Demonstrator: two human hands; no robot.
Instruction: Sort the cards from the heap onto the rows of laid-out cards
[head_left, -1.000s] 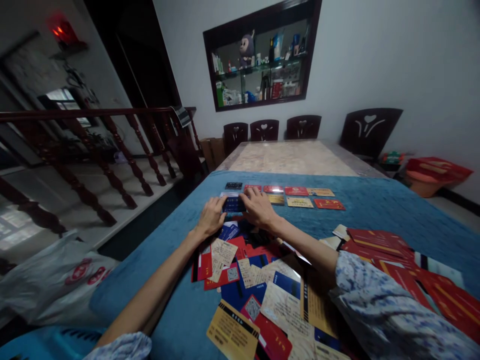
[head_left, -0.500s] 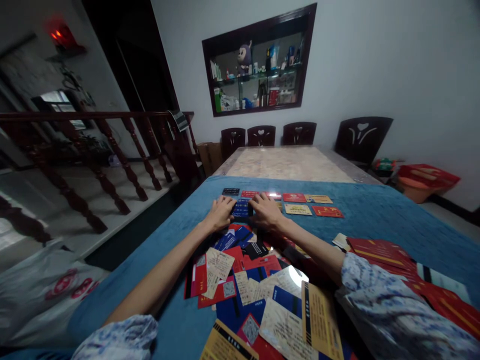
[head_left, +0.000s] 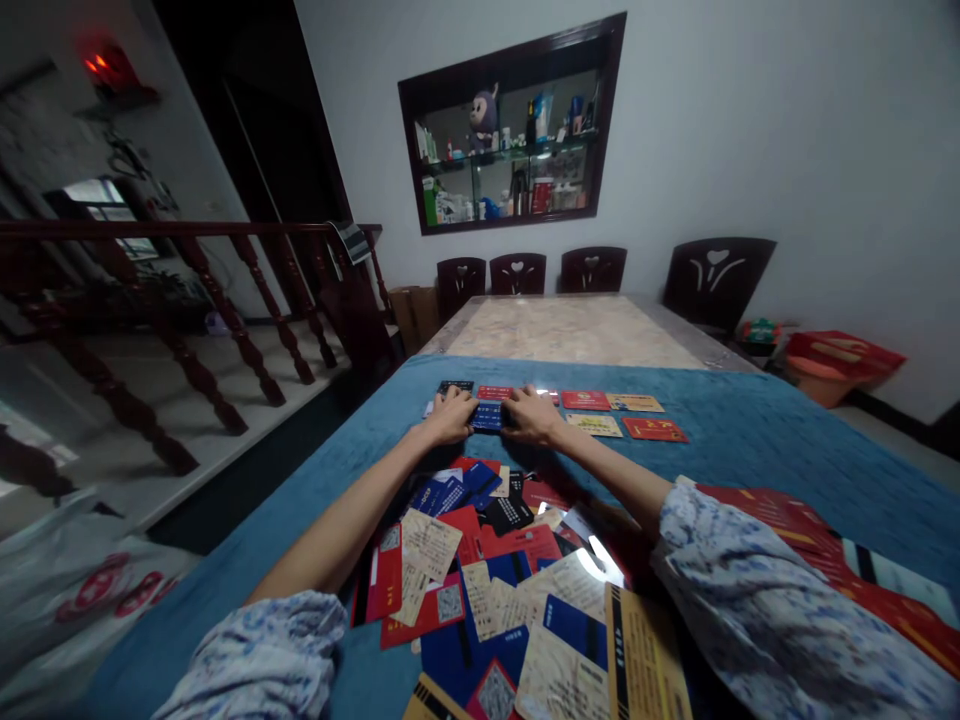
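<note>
A blue card (head_left: pixel 487 416) lies on the blue cloth between my two hands, near the laid-out cards. The fingers of my left hand (head_left: pixel 452 416) are curled at its left edge, partly covering a black card (head_left: pixel 455 387). At the right edge, my right hand (head_left: pixel 531 414) grips the same card with bent fingers. Behind it lies a red card (head_left: pixel 496 393). Below my forearms spreads a loose heap of overlapping cards, among them a black card (head_left: pixel 510 513), a cream card (head_left: pixel 430 545) and a gold card (head_left: pixel 646 650).
Right of my hands lie a red card (head_left: pixel 586 400), a yellowish card (head_left: pixel 593 425) and another red card (head_left: pixel 655 430). Red packets (head_left: pixel 780 520) sit by my right sleeve. Dark chairs (head_left: pixel 592 269) stand beyond the table, with a wooden railing (head_left: pixel 247 270) to the left.
My left hand has shifted slightly forward and right, and now overlaps the black card. The blue card has moved a little to the right between my hands. The view has shifted slightly.
</note>
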